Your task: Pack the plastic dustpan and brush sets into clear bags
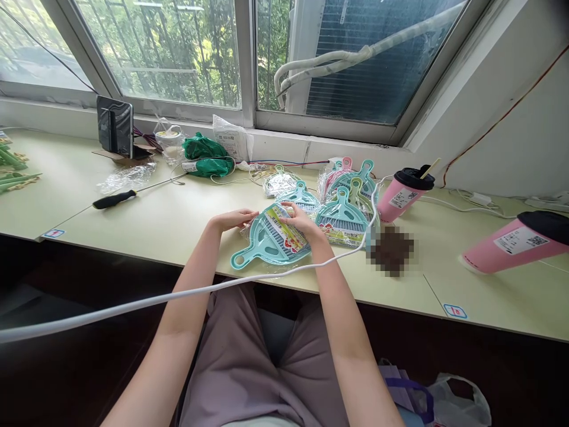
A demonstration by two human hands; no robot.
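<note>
A light-blue mini dustpan and brush set (267, 240) in clear plastic wrap lies tilted at the table's front edge, its ring handle toward the lower left. A yellow-and-red printed label crosses the grey bristles. My left hand (235, 219) pinches the wrap at the set's upper left edge. Over the top right edge, my right hand (300, 219) grips the same set, its thumb near the label. Just right of it lies another wrapped blue set (342, 219); behind are a further blue set (301, 196) and a smaller wrapped one with a green handle (280, 182).
More wrapped sets (347, 175) lie at the back. Pink cups (400, 196) with black lids stand at right. A white cable (195, 292) crosses before my forearms. At left are a black-handled screwdriver (115, 199), a green bag (207, 155) and a tablet-like device (114, 126).
</note>
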